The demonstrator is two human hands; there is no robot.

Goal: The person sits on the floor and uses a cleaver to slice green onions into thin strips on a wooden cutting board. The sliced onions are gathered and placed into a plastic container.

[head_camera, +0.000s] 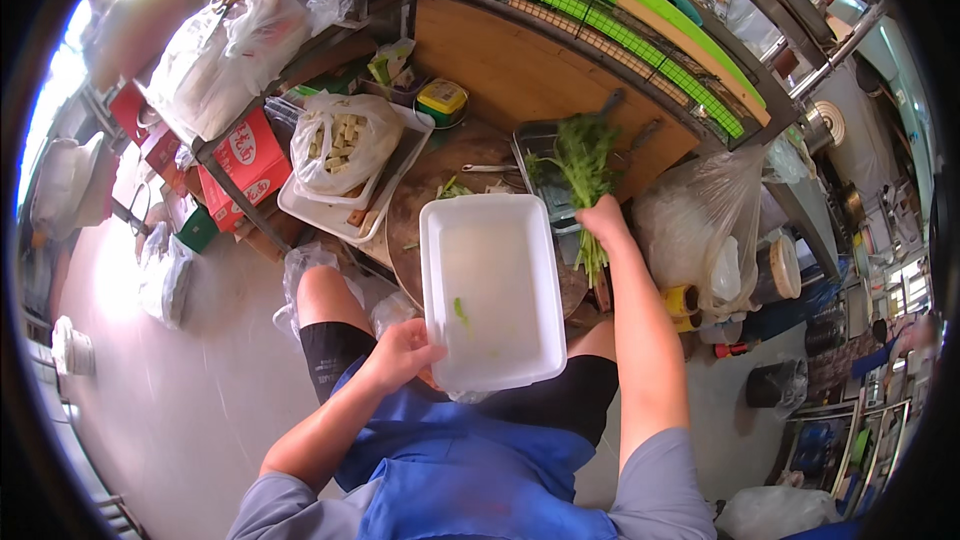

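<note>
My left hand grips the lower left rim of a white plastic tray, which holds only a small scrap of green leaf. In my right hand is a bunch of leafy green herbs, held by the stems, its leaves over a clear plastic container. Beneath the white tray lies a round wooden chopping board with cut green bits and a metal utensil on it; the tray hides much of the board.
Left of the board, a plastic bag of pale cubes rests on white trays. A yellow-lidded tub stands behind. Green and beige chopping boards fill a wire rack above. A large plastic bag hangs at the right, near a metal table leg.
</note>
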